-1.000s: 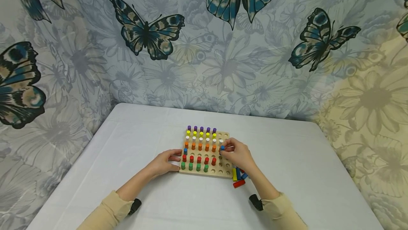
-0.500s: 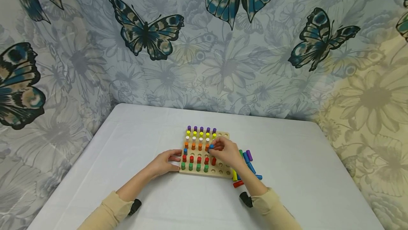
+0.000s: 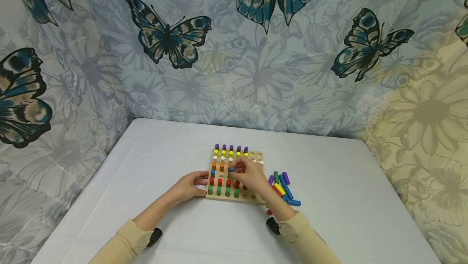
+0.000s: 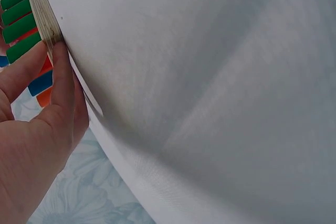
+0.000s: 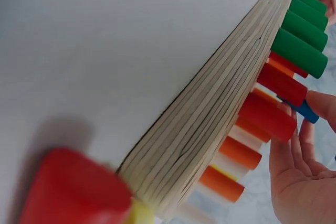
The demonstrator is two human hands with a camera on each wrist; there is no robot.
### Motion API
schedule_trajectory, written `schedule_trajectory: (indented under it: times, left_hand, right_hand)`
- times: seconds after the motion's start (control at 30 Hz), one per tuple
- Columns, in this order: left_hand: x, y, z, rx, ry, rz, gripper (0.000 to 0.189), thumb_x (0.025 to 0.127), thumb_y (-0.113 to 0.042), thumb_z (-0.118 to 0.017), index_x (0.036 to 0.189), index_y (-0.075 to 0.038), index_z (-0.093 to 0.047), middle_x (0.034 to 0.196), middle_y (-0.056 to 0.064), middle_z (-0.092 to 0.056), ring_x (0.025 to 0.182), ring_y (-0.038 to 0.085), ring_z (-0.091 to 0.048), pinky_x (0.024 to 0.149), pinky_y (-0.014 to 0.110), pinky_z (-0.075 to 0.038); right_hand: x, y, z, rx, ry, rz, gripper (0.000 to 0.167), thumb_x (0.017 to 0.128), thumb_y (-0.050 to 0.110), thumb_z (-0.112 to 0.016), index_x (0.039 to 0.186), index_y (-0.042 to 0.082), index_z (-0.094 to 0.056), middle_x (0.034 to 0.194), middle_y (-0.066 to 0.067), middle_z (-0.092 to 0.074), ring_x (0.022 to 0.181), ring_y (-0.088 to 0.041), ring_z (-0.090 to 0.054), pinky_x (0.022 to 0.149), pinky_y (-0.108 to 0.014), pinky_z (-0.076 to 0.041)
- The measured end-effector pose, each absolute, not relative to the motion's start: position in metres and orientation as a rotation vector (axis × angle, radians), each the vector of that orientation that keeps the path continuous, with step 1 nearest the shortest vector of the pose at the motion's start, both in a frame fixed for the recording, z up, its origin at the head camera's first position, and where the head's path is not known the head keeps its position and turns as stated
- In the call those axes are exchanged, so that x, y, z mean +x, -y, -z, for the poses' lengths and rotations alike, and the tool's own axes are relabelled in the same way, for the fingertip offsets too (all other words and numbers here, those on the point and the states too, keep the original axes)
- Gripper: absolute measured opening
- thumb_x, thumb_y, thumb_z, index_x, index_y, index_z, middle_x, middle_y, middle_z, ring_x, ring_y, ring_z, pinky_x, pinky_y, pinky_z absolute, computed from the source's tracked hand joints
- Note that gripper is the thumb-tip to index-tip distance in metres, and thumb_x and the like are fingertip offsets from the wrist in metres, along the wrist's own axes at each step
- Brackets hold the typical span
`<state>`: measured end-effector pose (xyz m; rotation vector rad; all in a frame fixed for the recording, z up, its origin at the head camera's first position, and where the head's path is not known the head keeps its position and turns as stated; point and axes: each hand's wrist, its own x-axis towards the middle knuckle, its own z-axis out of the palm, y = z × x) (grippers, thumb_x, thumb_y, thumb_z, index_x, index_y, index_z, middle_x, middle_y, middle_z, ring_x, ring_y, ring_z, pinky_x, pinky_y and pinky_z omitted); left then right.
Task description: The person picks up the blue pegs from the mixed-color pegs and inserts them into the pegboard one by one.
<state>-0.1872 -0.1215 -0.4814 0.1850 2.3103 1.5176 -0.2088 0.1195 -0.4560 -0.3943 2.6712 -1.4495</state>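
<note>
A wooden pegboard (image 3: 237, 199) lies on the table, with upright pegs standing in colour rows. My left hand (image 3: 189, 186) rests against its left edge, fingers fairly straight; in the left wrist view its fingertips (image 4: 60, 51) touch the board's side by the green pegs (image 4: 22, 29). With thumb and fingers my right hand (image 3: 250, 173) pinches a blue peg (image 3: 232, 169) above the middle of the board, between the orange and red rows. Another blue peg (image 3: 213, 173) stands at the left end of that row. The held peg's lower end is partly hidden.
Loose pegs in blue, purple, green, yellow and red lie right of the board, among them a blue peg (image 3: 293, 203) and a purple peg (image 3: 286, 178). The right forearm covers some of them. White cloth (image 3: 175, 146) covers the table; a butterfly-patterned wall stands behind.
My right hand has moved left across the board with the blue peg, uncovering white pegs and loose pegs at the right. The left hand has stayed at the board's edge.
</note>
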Motion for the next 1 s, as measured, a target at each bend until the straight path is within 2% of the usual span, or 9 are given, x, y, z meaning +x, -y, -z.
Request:
schedule_trajectory:
  times: [0.37, 0.5, 0.77, 1.0]
  left_hand:
    - [-0.187, 0.123, 0.481, 0.196, -2.303, -1.518, 0.066, 0.078, 0.007, -0.075, 0.138, 0.001, -0.051, 0.116, 0.009, -0.065, 0.112, 0.026, -0.058, 0.082, 0.032, -0.053]
    - [-0.188, 0.123, 0.482, 0.207, -2.297, -1.523, 0.066, 0.078, 0.006, -0.075, 0.138, 0.001, -0.051, 0.117, 0.009, -0.064, 0.113, 0.027, -0.058, 0.083, 0.032, -0.053]
    - [-0.188, 0.124, 0.482, 0.217, -2.292, -1.529, 0.066, 0.078, 0.006, -0.076, 0.138, 0.001, -0.051, 0.119, 0.010, -0.064, 0.113, 0.027, -0.058, 0.083, 0.033, -0.053]
    - [-0.187, 0.124, 0.481, 0.219, -2.298, -1.526, 0.065, 0.078, 0.006, -0.075, 0.139, 0.001, -0.051, 0.122, 0.011, -0.063, 0.114, 0.027, -0.058, 0.085, 0.034, -0.053]
  right_hand:
    - [-0.211, -0.104, 0.456, -0.436, -2.675, 1.368, 0.018, 0.085, 0.011, -0.075, 0.098, 0.010, -0.062, 0.089, 0.001, -0.067, 0.082, -0.012, -0.064, 0.071, -0.025, -0.055]
    - [-0.210, -0.099, 0.457, -0.438, -2.663, 1.341, 0.018, 0.087, 0.012, -0.074, 0.100, 0.010, -0.062, 0.091, 0.000, -0.066, 0.083, -0.013, -0.063, 0.074, -0.026, -0.055]
    - [-0.209, -0.094, 0.460, -0.488, -2.679, 1.295, 0.020, 0.086, 0.009, -0.073, 0.103, 0.004, -0.063, 0.091, -0.001, -0.066, 0.084, -0.014, -0.064, 0.074, -0.026, -0.055]
    - [-0.209, -0.093, 0.460, -0.504, -2.695, 1.285, 0.019, 0.087, 0.008, -0.072, 0.103, 0.005, -0.064, 0.093, -0.001, -0.067, 0.084, -0.013, -0.065, 0.074, -0.025, -0.055]
